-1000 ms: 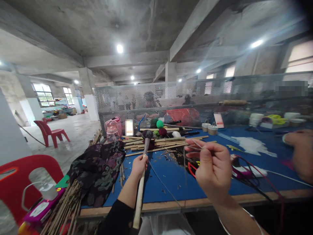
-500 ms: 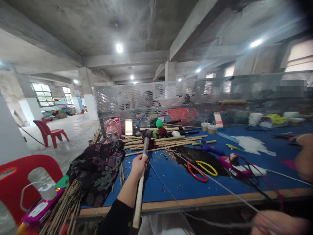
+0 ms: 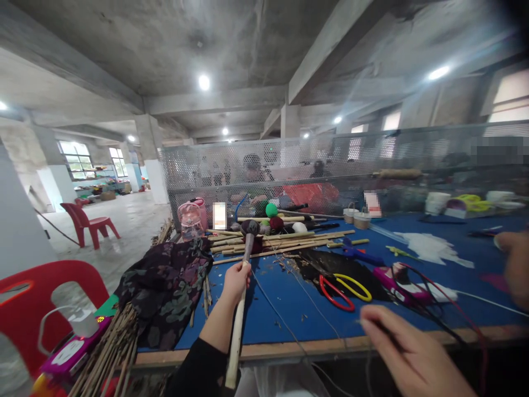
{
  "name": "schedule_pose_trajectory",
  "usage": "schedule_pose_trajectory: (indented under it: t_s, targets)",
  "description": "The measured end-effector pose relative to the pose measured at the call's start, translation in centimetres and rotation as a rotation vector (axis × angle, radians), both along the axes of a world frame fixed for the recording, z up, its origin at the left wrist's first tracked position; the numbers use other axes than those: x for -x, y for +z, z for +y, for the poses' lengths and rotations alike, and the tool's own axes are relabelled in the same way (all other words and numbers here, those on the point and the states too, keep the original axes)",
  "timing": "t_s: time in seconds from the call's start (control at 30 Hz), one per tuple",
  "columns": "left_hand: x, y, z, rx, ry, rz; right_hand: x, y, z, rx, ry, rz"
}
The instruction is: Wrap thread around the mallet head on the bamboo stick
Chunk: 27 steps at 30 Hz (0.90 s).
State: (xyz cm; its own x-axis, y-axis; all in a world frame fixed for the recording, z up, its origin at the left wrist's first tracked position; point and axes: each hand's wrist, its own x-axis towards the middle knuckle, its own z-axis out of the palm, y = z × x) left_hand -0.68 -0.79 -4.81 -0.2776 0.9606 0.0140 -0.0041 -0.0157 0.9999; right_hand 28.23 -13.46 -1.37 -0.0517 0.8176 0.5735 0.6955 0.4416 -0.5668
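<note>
My left hand is wrapped round a pale wooden stick above the table's front edge. Grey yarn covers the stick's upper part, below a dark rounded head. On the right, my right hand pinches thumb against fingers. A thin grey thread hangs below those fingertips; the pinch point itself is blurred. Another loose strand runs from near the stick down over the table edge. Scissors with red and yellow handles lie just beyond my right hand.
Bamboo sticks and yarn balls lie at the back by a perforated metal screen. Dark floral cloth drapes the left corner. A purple device with cables sits right. Another person's hand shows at the right edge.
My right hand has moved up and left from the lower right corner. The strand that stretched toward it is now slacker. My left hand keeps its grip on the stick.
</note>
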Motion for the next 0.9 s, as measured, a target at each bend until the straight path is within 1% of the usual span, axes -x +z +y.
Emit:
schedule_pose_trajectory:
  t_s: [0.1,0.13,0.2,0.27,0.4,0.57,0.63,0.77,0.9]
  targets:
    - [0.0,0.0,0.0,-0.002,-0.002,0.007,1.2,0.7,0.1,0.234,0.182,-0.189]
    - [0.1,0.0,0.0,-0.005,-0.005,0.008,1.6,0.8,-0.1,0.288,0.200,-0.213]
    - [0.1,-0.2,0.1,-0.009,-0.012,0.010,2.0,1.0,-0.3,0.344,0.194,-0.210]
    - [0.1,-0.3,0.3,-0.009,-0.019,0.010,2.4,1.0,-0.4,0.372,0.200,-0.195]
    - [0.2,-0.7,0.5,-0.008,-0.037,0.008,3.2,0.9,-0.1,0.390,0.259,-0.193]
    - [0.2,-0.7,0.4,-0.017,-0.042,0.010,4.8,-0.2,0.8,0.345,0.309,-0.139]
    - [0.2,-0.7,0.4,-0.018,-0.041,0.011,5.4,-0.7,1.3,0.362,0.307,-0.163]
    - [0.2,-0.6,0.4,-0.020,-0.041,0.008,6.2,-1.3,2.0,0.367,0.252,-0.220]
    - [0.2,-0.6,0.4,-0.020,-0.036,0.005,6.3,-1.4,1.7,0.409,0.272,-0.254]
